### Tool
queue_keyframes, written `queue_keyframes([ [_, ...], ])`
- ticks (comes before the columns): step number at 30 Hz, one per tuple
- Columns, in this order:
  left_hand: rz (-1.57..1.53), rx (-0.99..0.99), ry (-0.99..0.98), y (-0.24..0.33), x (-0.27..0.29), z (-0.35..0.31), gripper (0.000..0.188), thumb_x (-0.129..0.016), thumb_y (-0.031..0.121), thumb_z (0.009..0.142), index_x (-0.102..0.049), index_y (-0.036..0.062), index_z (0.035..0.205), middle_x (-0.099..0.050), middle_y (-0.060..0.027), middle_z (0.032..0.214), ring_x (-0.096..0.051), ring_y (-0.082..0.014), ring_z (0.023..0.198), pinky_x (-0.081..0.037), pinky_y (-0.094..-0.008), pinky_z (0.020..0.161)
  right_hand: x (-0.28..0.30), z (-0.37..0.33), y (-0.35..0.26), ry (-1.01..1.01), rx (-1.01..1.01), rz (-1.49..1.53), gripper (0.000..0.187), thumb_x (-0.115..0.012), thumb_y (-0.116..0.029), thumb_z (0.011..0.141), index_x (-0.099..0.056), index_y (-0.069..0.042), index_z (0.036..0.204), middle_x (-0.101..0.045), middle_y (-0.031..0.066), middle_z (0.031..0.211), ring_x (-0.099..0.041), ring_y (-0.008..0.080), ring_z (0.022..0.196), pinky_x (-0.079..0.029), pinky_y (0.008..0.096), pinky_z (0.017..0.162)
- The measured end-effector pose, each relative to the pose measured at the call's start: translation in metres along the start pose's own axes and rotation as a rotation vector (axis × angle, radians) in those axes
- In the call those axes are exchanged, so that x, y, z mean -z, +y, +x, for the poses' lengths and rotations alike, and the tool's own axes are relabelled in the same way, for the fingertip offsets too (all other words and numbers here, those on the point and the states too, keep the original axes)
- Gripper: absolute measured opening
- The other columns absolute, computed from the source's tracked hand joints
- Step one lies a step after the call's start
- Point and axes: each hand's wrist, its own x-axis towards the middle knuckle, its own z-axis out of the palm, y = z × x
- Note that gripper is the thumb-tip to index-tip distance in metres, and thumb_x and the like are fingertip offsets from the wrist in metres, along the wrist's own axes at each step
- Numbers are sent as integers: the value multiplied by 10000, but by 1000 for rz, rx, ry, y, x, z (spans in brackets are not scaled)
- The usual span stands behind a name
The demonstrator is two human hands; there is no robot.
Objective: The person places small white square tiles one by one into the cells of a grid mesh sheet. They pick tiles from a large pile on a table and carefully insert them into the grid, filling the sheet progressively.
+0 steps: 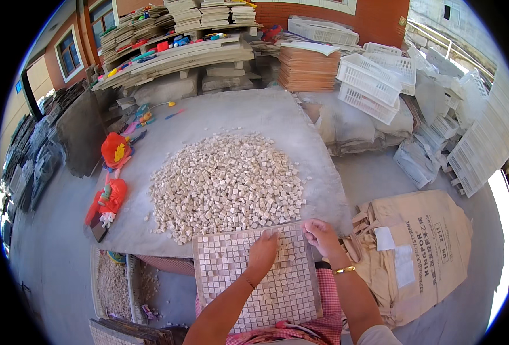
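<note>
A square grid tray [195, 248] filled with rows of small pale stone cubes rests across my lap, its far edge against the table. My left hand [263, 253] is over the upper middle of the tray, fingers closed and pointing down at the cubes; what is in them is hidden. At the tray's far right corner, my right hand [321, 237] is curled in a pinch, and I cannot make out what it holds. Some loose cubes [289, 251] lie on top of the grid beside my left hand. Just beyond the tray, a large heap of stone cubes [228, 181] covers the middle of the grey table [220, 109].
Red plastic bags [116, 150] and a phone [99, 231] lie along the table's left edge. Below stands a white crate [130, 287] of stone chips. A beige sack [438, 247] is to the right. White plastic baskets [369, 86] and stacked brown sheets [306, 69] are behind.
</note>
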Motion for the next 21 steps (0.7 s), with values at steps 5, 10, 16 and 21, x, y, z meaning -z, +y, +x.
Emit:
queue_keyframes([
  [5, -80, -12, 92, 11, 7, 1, 173, -554, 84, 839, -569, 41, 1006, -550, -152, 925, -625, -315, 773, -519, -421, 632, -1, 16, 9, 101, 309, -701, 195, -644, -195, 831, -665, -30, 933, -621, 23, 731, -546, 137, 617, -450, 280, 557],
  [10, -473, 105, 159, 1, 6, 1, 98, -541, 98, 847, -520, 18, 901, -530, -125, 775, -590, -245, 666, -464, -369, 536, -12, 23, 7, 74, 467, -1232, 148, -650, -145, 783, -666, -58, 902, -655, 133, 831, -605, 301, 748, -481, 380, 692],
  [16, -2016, 790, -90, 8, 49, -17, 134, -456, 142, 864, -461, 29, 792, -434, -35, 607, -376, -108, 496, -305, -225, 438, -5, 36, 22, 49, 497, -1194, 111, -652, -116, 756, -643, -32, 829, -648, 155, 798, -601, 324, 783, -472, 403, 711],
  [21, -2081, 800, -108, 2, 44, -45, 170, -448, 169, 863, -477, 22, 783, -467, -50, 671, -383, -81, 534, -299, -207, 449, -6, 43, 17, 60, 371, -1198, 110, -683, -116, 738, -647, -26, 790, -647, 162, 751, -618, 319, 692, -482, 391, 649],
])
